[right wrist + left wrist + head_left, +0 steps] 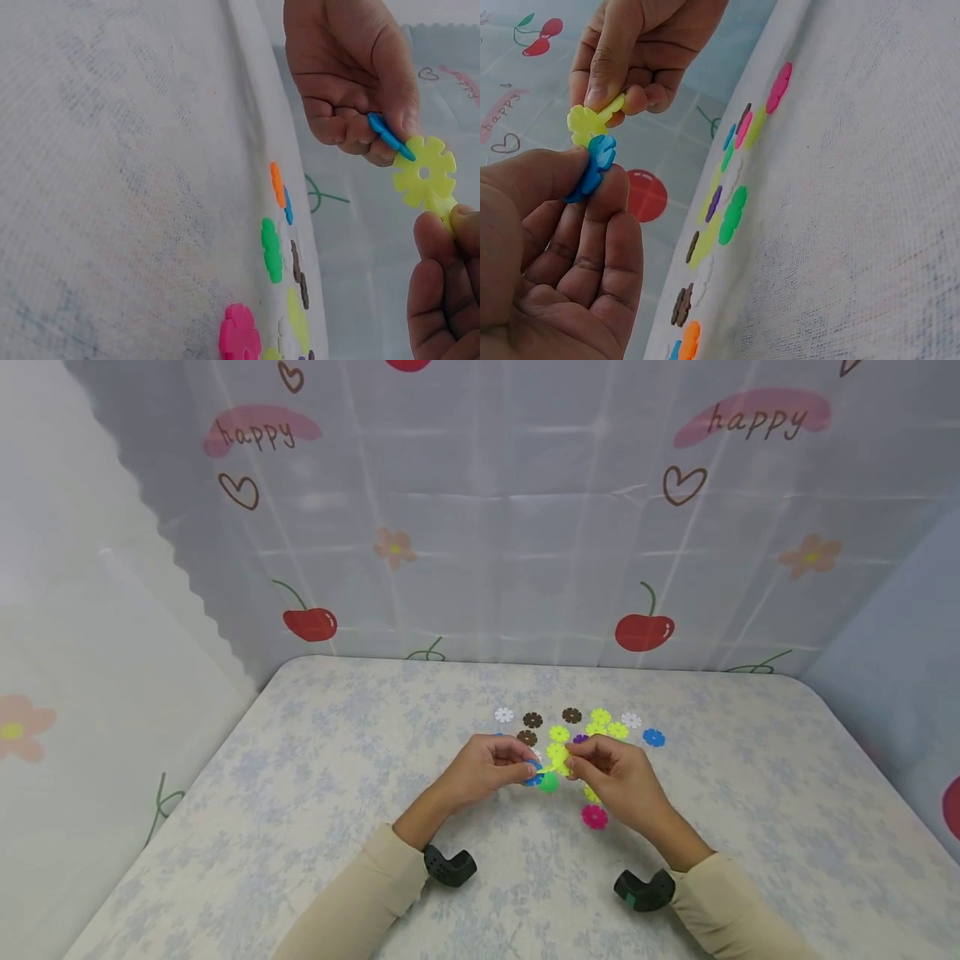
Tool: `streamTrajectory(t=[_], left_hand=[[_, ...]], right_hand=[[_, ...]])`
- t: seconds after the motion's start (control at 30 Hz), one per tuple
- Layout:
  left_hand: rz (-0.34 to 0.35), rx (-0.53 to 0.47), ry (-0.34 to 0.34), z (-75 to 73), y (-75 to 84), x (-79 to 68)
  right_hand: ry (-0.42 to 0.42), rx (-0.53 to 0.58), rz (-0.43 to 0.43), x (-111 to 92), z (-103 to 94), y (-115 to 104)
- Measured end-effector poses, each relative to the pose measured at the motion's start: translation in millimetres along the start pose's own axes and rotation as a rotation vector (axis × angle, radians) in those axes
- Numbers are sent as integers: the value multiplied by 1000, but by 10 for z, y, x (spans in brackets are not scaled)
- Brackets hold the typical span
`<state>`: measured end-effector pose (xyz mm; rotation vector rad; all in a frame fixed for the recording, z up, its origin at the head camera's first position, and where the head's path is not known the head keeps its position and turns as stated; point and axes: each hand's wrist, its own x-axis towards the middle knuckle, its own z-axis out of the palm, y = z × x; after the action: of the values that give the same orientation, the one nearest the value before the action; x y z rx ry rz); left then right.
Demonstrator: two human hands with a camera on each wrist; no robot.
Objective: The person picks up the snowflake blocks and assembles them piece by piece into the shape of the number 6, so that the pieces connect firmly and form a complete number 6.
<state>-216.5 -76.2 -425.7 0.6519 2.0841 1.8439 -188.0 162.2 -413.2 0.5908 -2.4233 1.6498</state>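
Observation:
My left hand (480, 770) pinches a blue notched plastic disc (592, 171), a flower-shaped linking piece, between thumb and fingers. Opposite it, my right hand (624, 781) pinches a yellow notched disc (441, 205) that stands crosswise to another yellow disc (424, 174). That middle yellow disc meets the blue one at its rim; whether their slots are fully engaged I cannot tell. Both hands are raised above the table, as the wrist views show. Under them lie a green disc (550, 782) and a pink disc (595, 817).
Loose discs lie spread behind the hands: brown (532, 720), white (504, 715), yellow (600, 717) and blue (654, 737). An orange disc (277, 184) shows in the right wrist view. A patterned cloth covers the table (300, 727), and a printed curtain (480, 585) hangs behind it.

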Motion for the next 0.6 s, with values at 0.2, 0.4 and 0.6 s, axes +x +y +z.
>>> streamTrajectory(t=[0.2, 0.4, 0.6], left_hand=[[-15, -19, -21, -7, 9, 6], [-25, -33, -52, -22, 62, -7], [-37, 30, -49, -42, 83, -23]], right_hand=[[-7, -4, 5, 11, -3, 6], [-16, -2, 7, 4, -25, -18], [-52, 29, 11, -5, -35, -23]])
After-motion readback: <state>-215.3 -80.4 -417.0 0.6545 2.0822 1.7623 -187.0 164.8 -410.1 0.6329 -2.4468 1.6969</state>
